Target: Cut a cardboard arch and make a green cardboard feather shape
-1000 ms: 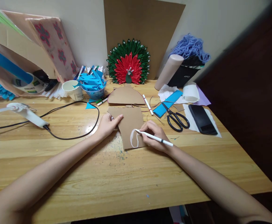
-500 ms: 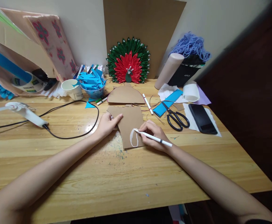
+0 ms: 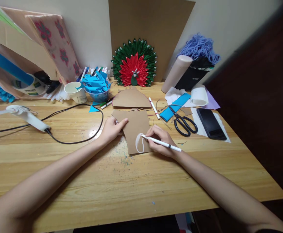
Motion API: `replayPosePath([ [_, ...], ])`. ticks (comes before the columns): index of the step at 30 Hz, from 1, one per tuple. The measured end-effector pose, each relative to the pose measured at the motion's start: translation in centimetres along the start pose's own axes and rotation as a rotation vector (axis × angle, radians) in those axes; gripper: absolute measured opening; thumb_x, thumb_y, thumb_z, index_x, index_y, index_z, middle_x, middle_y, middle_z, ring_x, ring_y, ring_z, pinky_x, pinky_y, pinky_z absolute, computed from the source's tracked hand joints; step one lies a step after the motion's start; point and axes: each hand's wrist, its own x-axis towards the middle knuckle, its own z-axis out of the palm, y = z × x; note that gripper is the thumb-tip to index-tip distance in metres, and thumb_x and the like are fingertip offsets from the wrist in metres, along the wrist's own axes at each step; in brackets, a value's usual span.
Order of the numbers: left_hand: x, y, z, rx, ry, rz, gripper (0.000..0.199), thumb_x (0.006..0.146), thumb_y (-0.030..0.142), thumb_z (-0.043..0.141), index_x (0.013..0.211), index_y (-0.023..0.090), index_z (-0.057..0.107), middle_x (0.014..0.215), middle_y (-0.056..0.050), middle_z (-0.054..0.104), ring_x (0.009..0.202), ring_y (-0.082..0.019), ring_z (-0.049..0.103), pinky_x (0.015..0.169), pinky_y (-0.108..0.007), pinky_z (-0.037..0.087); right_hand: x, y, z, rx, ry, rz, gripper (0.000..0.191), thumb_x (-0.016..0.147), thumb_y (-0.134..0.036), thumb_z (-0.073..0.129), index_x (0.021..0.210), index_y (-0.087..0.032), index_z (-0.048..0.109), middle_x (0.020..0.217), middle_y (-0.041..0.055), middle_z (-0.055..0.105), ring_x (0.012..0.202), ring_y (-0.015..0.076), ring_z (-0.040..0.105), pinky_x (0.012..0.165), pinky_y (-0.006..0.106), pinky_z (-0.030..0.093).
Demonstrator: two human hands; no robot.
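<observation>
A flat piece of brown cardboard (image 3: 134, 124) lies on the wooden table, with a white looped outline (image 3: 136, 144) drawn near its lower right. My left hand (image 3: 112, 129) pinches the cardboard's left edge, thumb on top. In my right hand (image 3: 159, 140) is a slim white pen (image 3: 167, 144), its tip touching the top of the white outline. Just behind this piece rests a half-round cardboard piece (image 3: 131, 98). A white marker with red bands (image 3: 154, 107) lies to the right of it.
Black-handled scissors (image 3: 183, 124), a blue strip (image 3: 175, 106) and a phone (image 3: 211, 124) lie to the right. A glue gun (image 3: 27, 118) with its looping black cable is at the left. Behind stand a paper cup (image 3: 76, 94), a bowl of blue scraps (image 3: 99, 95) and a red-green fan ornament (image 3: 134, 64).
The pen tip has shifted very slightly along the top of the white outline. My left hand keeps its hold on the cardboard.
</observation>
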Motion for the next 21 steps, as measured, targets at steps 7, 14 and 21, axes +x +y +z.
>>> replayPosePath([
  [7,0.04,-0.15,0.05,0.001,0.004,-0.018,0.027,0.075,0.03,0.062,0.054,0.017,0.049,0.035,0.004,0.045,0.032,-0.007,0.036,0.032,-0.02,0.023,0.05,-0.05,0.02,-0.021,0.017,-0.009,0.012,0.071,-0.009,0.054,0.075,-0.02,0.053,0.073,0.0031,0.057,0.066,0.0157,0.05,0.058,0.028,0.042],
  [14,-0.02,-0.04,0.08,0.002,0.019,-0.003,0.024,0.074,0.029,0.063,0.057,0.017,0.051,0.035,0.005,0.045,0.031,-0.007,0.036,0.031,-0.02,0.022,0.06,-0.23,-0.09,0.016,-0.101,-0.135,0.014,0.069,-0.008,0.054,0.075,-0.02,0.054,0.071,0.0031,0.058,0.067,0.0168,0.051,0.061,0.029,0.043],
  [21,-0.04,0.04,0.21,-0.111,-0.001,-0.008,0.014,0.074,0.027,0.063,0.069,0.016,0.058,0.035,0.005,0.046,0.035,-0.009,0.043,0.034,-0.02,0.027,0.01,-0.18,-0.14,0.086,-0.165,-0.077,0.012,0.069,-0.009,0.055,0.073,-0.02,0.054,0.073,0.0028,0.059,0.067,0.0154,0.054,0.061,0.028,0.044],
])
